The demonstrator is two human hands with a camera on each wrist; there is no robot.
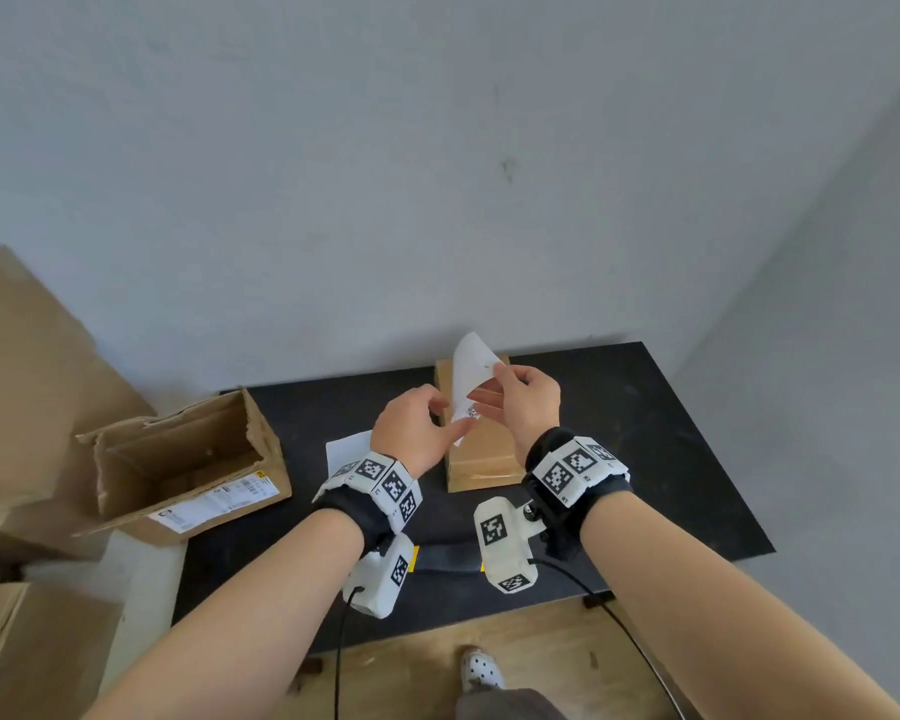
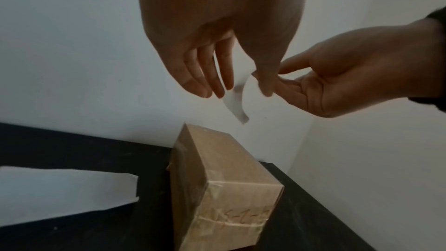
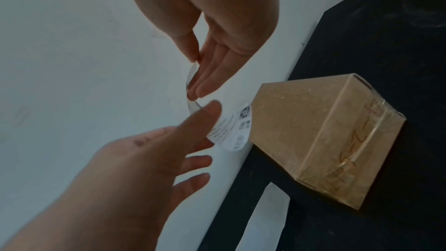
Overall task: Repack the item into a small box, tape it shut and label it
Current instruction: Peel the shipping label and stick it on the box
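A small brown box (image 1: 481, 462), taped shut with handwriting on its end, lies on the black table (image 1: 645, 459). Above it both hands hold a curled white printed label (image 1: 470, 374). My left hand (image 1: 455, 426) pinches the label's lower edge between thumb and fingers. My right hand (image 1: 489, 387) pinches its right edge higher up. In the left wrist view the label (image 2: 235, 102) hangs between thumb and fingers above the box (image 2: 224, 178). In the right wrist view its printed side (image 3: 233, 131) faces the box (image 3: 325, 131).
A larger open cardboard box (image 1: 188, 459) with a shipping label sits at the table's left edge. A white paper sheet (image 1: 346, 446) lies flat left of the small box. More cartons (image 1: 17, 381) stand at the far left. The wall is close behind the table.
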